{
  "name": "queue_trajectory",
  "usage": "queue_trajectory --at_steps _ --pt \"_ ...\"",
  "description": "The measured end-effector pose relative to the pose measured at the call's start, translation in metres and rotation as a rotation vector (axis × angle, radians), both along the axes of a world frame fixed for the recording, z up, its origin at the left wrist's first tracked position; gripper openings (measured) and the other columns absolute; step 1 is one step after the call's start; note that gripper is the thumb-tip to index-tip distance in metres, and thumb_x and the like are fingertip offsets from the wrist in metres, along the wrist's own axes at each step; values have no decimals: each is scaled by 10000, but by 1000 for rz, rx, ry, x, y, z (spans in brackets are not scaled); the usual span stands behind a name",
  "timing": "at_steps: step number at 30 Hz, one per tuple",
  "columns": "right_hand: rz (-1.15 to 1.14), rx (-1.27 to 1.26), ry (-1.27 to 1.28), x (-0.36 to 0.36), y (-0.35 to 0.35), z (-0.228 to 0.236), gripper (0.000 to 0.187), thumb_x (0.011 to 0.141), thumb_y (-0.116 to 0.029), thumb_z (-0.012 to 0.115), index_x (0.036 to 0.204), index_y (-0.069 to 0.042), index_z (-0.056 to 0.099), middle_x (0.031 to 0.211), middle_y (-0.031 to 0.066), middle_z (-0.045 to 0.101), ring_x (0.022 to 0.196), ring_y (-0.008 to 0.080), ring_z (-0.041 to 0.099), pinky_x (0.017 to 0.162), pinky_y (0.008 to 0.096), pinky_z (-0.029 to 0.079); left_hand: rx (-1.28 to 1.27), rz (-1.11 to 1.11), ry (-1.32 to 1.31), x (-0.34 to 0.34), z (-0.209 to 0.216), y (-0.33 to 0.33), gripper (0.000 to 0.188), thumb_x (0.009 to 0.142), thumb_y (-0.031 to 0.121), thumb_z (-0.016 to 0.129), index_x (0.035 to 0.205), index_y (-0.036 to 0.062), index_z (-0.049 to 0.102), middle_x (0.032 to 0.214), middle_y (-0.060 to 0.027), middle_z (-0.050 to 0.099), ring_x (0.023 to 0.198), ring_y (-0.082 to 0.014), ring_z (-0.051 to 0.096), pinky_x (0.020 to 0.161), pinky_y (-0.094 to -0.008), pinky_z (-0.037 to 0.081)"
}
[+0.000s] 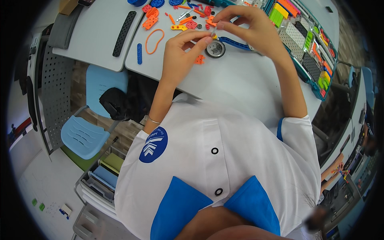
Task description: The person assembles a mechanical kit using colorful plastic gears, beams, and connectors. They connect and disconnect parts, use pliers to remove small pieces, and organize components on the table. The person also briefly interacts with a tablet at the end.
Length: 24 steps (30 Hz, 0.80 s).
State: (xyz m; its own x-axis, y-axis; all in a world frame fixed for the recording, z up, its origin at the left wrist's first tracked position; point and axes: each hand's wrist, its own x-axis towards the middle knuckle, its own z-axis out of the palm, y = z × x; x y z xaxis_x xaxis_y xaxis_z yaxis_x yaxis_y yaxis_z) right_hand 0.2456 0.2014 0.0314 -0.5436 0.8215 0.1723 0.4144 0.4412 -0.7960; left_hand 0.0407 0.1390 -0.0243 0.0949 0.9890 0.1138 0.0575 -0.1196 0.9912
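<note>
Evidently, left hand [180,52] and right hand [252,30] pinch small pale part [214,30] between fingers, just beside wheel [216,49], inward from near edge of worktop [240,78]. Advisable: light grip, steady wrists.

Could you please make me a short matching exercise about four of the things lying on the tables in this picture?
Column one
1. Thin loop
2. Long perforated strip
3. Wheel with a black tyre
4. Parts case

Column two
A. Teal-rimmed, to the right of the right hand
B. Grey-hubbed, close below the fingertips of the left hand
C. Orange, just right of a short blue bar
D. Black, farthest left of the four

Right pairs: 1-C, 2-D, 3-B, 4-A
</note>
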Motion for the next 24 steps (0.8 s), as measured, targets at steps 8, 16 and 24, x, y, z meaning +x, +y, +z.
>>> queue_trajectory --at_steps 8,16,24 --pt "113 292 -319 -8 -48 -19 344 758 -157 798 1073 -90 679 1061 51 649 1041 243 589 837 350 487 168 547 597 -91 3 14 145 845 151 752 967 74 772 854 -13 700 738 -87 600 620 -236 428" --pt "113 606 -433 -9 -51 -51 269 798 -197 736 1029 -80 664 1042 34 651 1133 212 530 997 388 395 216 446 637 -81 2 25 134 821 159 754 913 61 765 829 -29 688 692 -112 595 608 -253 436" --pt "50 381 -194 -4 -13 -59 230 945 -217 607 1106 -59 654 1065 105 681 1035 258 619 995 397 395 173 422 640 -68 5 26 137 833 160 745 926 62 764 851 -27 697 717 -104 610 618 -263 440"
